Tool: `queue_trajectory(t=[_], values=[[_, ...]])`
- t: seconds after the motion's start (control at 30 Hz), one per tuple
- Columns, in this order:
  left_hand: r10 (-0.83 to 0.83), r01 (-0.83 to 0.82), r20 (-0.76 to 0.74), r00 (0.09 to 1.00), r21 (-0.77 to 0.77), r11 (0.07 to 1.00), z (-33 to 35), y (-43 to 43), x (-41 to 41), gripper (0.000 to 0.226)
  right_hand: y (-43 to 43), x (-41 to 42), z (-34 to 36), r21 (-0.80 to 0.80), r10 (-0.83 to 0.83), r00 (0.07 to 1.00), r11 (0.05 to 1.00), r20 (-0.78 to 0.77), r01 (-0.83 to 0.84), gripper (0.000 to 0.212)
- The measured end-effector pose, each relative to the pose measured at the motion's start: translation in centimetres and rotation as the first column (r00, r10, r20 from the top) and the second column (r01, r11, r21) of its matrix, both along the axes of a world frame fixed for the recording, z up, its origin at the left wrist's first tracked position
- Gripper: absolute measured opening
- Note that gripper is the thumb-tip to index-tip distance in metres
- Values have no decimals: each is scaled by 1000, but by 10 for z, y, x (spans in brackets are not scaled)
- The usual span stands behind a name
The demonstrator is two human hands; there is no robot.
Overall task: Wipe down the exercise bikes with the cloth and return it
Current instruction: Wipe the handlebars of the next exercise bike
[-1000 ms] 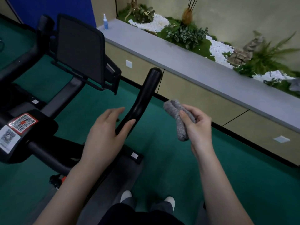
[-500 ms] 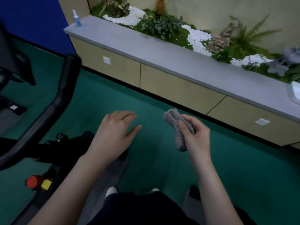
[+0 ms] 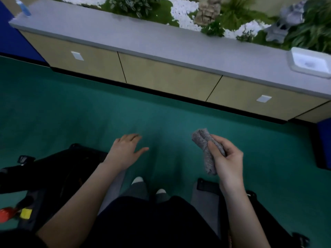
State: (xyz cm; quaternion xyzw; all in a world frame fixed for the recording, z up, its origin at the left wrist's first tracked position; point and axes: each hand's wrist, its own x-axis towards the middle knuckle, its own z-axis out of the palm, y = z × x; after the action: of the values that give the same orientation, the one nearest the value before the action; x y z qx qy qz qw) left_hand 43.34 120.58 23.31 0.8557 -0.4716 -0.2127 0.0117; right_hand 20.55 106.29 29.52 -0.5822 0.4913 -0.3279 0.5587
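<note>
My right hand (image 3: 227, 158) grips the rolled grey knitted cloth (image 3: 206, 145), thumb on top. My left hand (image 3: 125, 151), well apart from it, is spread and holds nothing. The black curved handlebar seen earlier beside the left hand has left view.

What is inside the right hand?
The right hand grips a folded grey cloth. Its ends stick out above and below; the hand covers its middle.

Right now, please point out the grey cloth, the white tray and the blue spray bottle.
grey cloth (image 3: 202, 138): head view, its folded upper end above the thumb.
white tray (image 3: 292, 59): head view, its left rim.
blue spray bottle (image 3: 24, 8): head view, its blue body.
</note>
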Motion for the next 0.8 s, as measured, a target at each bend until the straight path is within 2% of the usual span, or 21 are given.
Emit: queue_trajectory(t=[0.13, 0.4, 0.6, 0.8], values=[[-13, 13, 0, 1000, 44, 999, -13, -13, 8, 68, -15, 6, -12, 73, -75, 997, 995, 5, 75, 26], [36, -39, -69, 997, -43, 998, -21, -73, 68, 72, -78, 87, -11, 42, 15, 999, 999, -33, -14, 24], [63, -73, -133, 989, -70, 995, -16, -116, 134, 72, -128, 184, 3, -42, 147, 987, 988, -57, -149, 30], [161, -176, -130, 978, -111, 978, -3, -142, 187, 70, -157, 259, 10, -100, 308, 949, 944, -68, -313, 30]])
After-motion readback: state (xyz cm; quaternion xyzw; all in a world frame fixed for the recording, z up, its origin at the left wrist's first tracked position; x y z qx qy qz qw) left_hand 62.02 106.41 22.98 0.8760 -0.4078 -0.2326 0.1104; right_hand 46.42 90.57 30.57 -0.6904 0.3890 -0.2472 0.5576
